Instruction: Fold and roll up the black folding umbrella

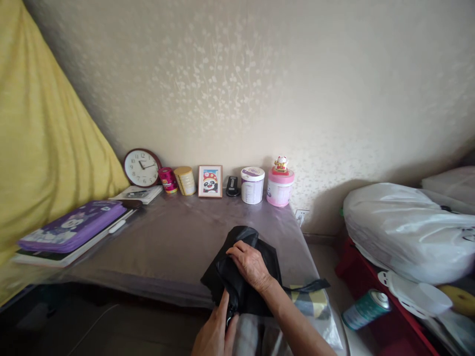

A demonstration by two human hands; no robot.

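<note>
A black folding umbrella (267,257) lies partly gathered over the near edge of the table, its loose fabric folds spread out. My right hand (250,264) comes in across it from the right, fingers bent and pinching a fold of the cloth near the top. Below, my left hand (217,329) is closed round the umbrella's lower end, with the index finger pointing up along the fabric; the handle shows only as a small dark, shiny bit between thumb and finger. A black strap (311,286) sticks out to the right.
The table (159,237) has a clear plastic cover. Along the wall stand a clock (142,168), tins, a panda picture (210,181) and tubs. A purple case (72,225) lies left. Beyond the right edge are a spray can (365,309) and a white bag (404,230).
</note>
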